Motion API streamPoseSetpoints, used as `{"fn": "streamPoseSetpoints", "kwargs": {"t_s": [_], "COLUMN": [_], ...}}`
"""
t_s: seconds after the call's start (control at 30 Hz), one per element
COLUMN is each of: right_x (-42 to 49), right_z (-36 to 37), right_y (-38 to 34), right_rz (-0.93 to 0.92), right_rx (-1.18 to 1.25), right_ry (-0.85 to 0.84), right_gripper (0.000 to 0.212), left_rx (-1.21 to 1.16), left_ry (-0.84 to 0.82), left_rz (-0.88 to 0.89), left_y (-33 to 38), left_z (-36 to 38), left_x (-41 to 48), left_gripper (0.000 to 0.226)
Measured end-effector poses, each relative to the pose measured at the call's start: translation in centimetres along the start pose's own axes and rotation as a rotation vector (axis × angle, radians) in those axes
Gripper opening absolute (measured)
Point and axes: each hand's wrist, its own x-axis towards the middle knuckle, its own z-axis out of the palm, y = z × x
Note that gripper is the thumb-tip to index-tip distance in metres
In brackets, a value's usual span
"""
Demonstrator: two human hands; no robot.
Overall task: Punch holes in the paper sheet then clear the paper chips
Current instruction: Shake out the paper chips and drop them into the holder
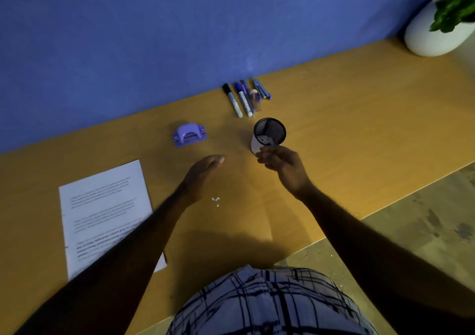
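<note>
A: Head view. Your L hand (203, 175) is flat, fingers straight and pressed together, thumb tucked alongside. It's nearer you than the hole punch (189, 134), a bit to its right, low over the table (359, 129); can't tell if it touches the wood.

B: Your R hand (282, 165) is well right of the punch. Fingers are curled, pinching a white slip (254, 146) that sits against the near side of the black mesh cup (270, 131). Can't tell if you're gripping the cup too. White bits show inside the cup, at the bottom.

A: A few paper chips (216, 201) lie loose on the table, nearer you than the punch, between your forearms, touching neither.

B: The paper sheet (102, 211) lies flat, nearer you and left of the punch, with your L forearm across its near-right corner. It has several blocks of printed txt, too blurred to read.

A: Beyond the punch and to its right, by the blue wall (154, 39): markers (239, 101) side by side, caps toward the wall, with a stapler (262, 89) next to them. Labels are too small to read, no brand legible.

B: Far right of the punch, at the wall: a white plant pot (431, 31) with green leaves.
</note>
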Motion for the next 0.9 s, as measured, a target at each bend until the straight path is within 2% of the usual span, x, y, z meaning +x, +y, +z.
{"fn": "streamPoseSetpoints", "kwargs": {"t_s": [0.07, 0.1, 0.2, 0.27, 0.33, 0.47, 0.73, 0.9], "right_x": [-0.5, -0.9, -1.7, -2.2, -2.5, -2.5, -1.9, -1.5], "right_z": [1.4, 2.0, 3.4, 4.2, 4.9, 6.3, 9.2, 9.7], "right_y": [1.9, 2.9, 5.2, 6.4, 7.3, 7.9, 7.3, 7.5], "right_rz": [-0.024, -0.051, -0.173, -0.214, -0.234, -0.257, -0.268, -0.312], "right_rx": [-0.156, -0.25, -0.598, -0.746, -0.815, -0.887, -0.969, -0.99], "right_ry": [-0.035, -0.073, -0.241, -0.33, -0.388, -0.403, -0.328, -0.294], "right_gripper": [0.016, 0.016, 0.022, 0.028, 0.032, 0.036, 0.042, 0.036], "left_rx": [0.086, 0.179, 0.687, 0.817, 0.786, 0.764, 0.781, 0.82], "left_ry": [0.012, -0.01, -0.009, 0.078, 0.175, 0.252, 0.243, 0.194], "left_rz": [-0.04, -0.055, 0.101, 0.172, 0.152, 0.126, 0.126, 0.108], "left_y": [-2.6, -3.8, -6.8, -8.1, -8.6, -8.6, -8.4, -8.2], "left_z": [-1.0, -1.5, -2.6, -2.3, -1.7, -0.5, -0.2, -0.1], "left_x": [-1.3, -2.0, -3.7, -4.6, -5.0, -4.4, -3.4, -2.8], "left_gripper": [0.033, 0.031, 0.035, 0.028, 0.024, 0.023, 0.02, 0.017]}}
